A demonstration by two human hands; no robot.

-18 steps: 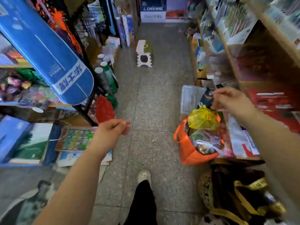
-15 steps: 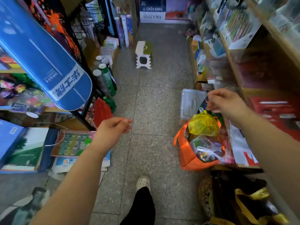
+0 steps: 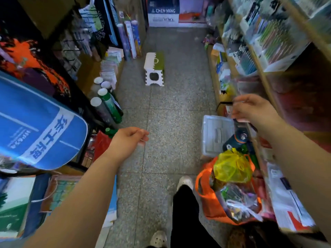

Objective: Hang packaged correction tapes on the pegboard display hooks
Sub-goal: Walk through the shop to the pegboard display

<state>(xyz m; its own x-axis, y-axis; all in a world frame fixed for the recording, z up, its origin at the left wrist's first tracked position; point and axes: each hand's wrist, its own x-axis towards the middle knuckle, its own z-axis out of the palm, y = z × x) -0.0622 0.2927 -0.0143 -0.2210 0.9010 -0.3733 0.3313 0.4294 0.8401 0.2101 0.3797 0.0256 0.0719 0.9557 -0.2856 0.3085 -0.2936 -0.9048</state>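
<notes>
Shop aisle, with positions given from the orange bag (image 3: 209, 203) on the floor at the person's right. The speckled floor (image 3: 170, 122) runs on beyond the bag. Stocked shelving (image 3: 268, 42) rises behind and above it, a blue case (image 3: 35, 126) hangs across the aisle from it, a clear lidded box (image 3: 215, 133) lies just beyond it, and a folding stool (image 3: 154, 68) stands well beyond it. Dark display hooks (image 3: 71, 51), blurred, show across the aisle and beyond the bag. The right hand (image 3: 254, 110) hovers above the bag's far end with fingers curled and a dark strap-like thing just under the thumb; whether it pinches this cannot be told. The left hand (image 3: 129, 142) is well apart from the bag, thumb meeting curled fingertips, and whether it holds anything cannot be told. No correction tapes are recognisable; they probably lie among the stock near the bag. The step appears to be fetching stock: find the packets, take them by the card header with the punched hole left free, then turn to the hooks
</notes>
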